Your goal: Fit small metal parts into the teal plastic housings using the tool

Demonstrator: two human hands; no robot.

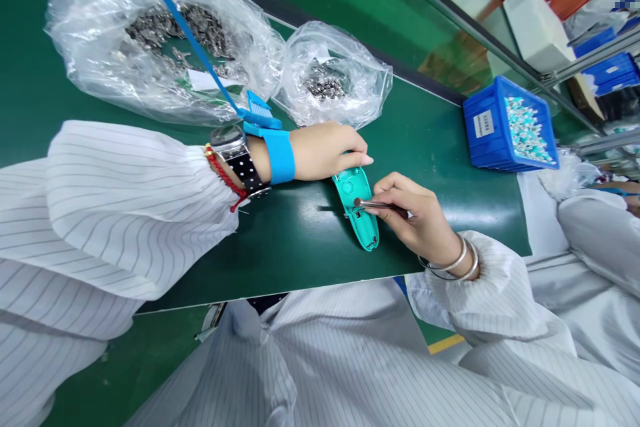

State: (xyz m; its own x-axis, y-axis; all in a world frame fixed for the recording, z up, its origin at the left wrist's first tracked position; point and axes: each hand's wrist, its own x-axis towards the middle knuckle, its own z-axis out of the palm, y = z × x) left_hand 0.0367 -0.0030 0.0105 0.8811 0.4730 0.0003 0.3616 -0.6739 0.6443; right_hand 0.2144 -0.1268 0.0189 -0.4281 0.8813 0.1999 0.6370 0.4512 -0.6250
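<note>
One teal shell lies on the green surface, between the two hands. It is long and thin, with its hollow side up. Its long side runs away from the person, leaning a bit to the left at the far end. The far end is under the fingers of the left hand, and the near end points to the person's body and a little to the right. Small dark bits sit inside the near half.

The left hand is closed on the far end of the shell. The right hand is closed around one metal tool, whose round tip is over the middle of the shell. I cannot tell if the tip touches it. The two hands are near each other but apart.

One blue strap and one watch are on the left wrist.

Two clear bags stand past the left hand: a small bag just beyond it, and a big bag beyond the forearm. Both hold metal bits, too many to count.

One blue box, full of teal and white bits, sits beyond the right hand, off to its right.
</note>
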